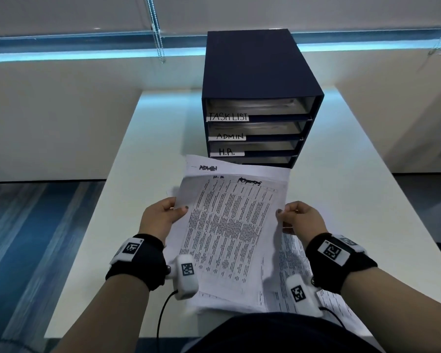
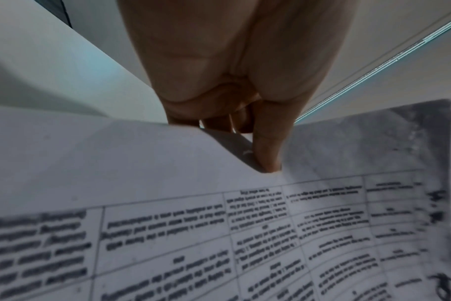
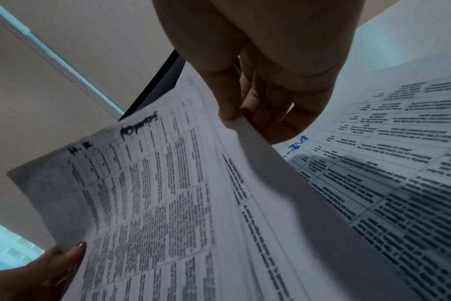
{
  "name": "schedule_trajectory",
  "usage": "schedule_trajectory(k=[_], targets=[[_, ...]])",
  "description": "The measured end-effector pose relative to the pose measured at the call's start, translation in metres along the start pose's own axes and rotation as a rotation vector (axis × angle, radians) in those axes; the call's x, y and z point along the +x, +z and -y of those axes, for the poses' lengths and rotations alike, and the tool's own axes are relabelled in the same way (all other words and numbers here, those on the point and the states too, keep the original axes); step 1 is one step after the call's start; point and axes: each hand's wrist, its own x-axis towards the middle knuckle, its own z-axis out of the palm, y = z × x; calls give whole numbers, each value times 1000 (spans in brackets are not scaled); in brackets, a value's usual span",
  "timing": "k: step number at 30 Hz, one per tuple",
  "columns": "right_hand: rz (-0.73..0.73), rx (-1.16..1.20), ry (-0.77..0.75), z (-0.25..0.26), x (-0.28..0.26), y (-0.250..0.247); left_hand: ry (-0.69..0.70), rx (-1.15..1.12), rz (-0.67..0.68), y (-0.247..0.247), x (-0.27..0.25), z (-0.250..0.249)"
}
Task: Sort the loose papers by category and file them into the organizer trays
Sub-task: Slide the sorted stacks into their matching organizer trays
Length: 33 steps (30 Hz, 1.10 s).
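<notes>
Above a white table (image 1: 329, 189), the left hand (image 1: 161, 217) and right hand (image 1: 301, 217) each pinch an edge of a printed sheet (image 1: 229, 225). At the far end stands a dark organizer (image 1: 255, 72), with white walls and blue striped carpet (image 1: 36, 238) around.

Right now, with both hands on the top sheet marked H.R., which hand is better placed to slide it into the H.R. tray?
Probably the right hand. It pinches the top sheet at its right edge, and the H.R. tray stands ahead, slightly right of centre. The left hand holds the opposite edge, farther from the opening.
</notes>
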Motion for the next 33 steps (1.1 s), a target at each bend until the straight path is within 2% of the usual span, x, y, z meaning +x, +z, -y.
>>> schedule_trajectory(k=[4, 9, 15, 18, 21, 23, 24, 25, 27, 29, 33], targets=[[-85, -28, 52, -13, 17, -15, -6, -15, -80, -2, 0, 1], [-213, -234, 120, -31, 31, -43, 34, -1, -158, -9, 6, 2], [-201, -478, 283, -54, 35, -64, 160, 21, -186, -10, 4, -24], [-185, -521, 325, -55, 33, -67, 249, 46, -182, -10, 0, -46], [-242, -515, 290, -50, 26, -65, 316, 27, -163, -11, -5, -68], [-323, -493, 157, -40, 19, -59, 348, 15, -149, -11, -9, -80], [-319, -461, 56, -33, 15, -55, 362, 15, -146, -10, -11, -85], [-270, -415, -29, -23, 11, -49, 381, 9, -139, -8, -15, -90], [-64, -275, -111, -4, 3, -35, 416, -13, -118, -3, -17, -97], [136, -113, -98, 12, -8, -19, 425, -31, -109, 6, -15, -99], [363, 113, -17, 24, -13, -1, 331, -42, -134, 27, 1, -87]])
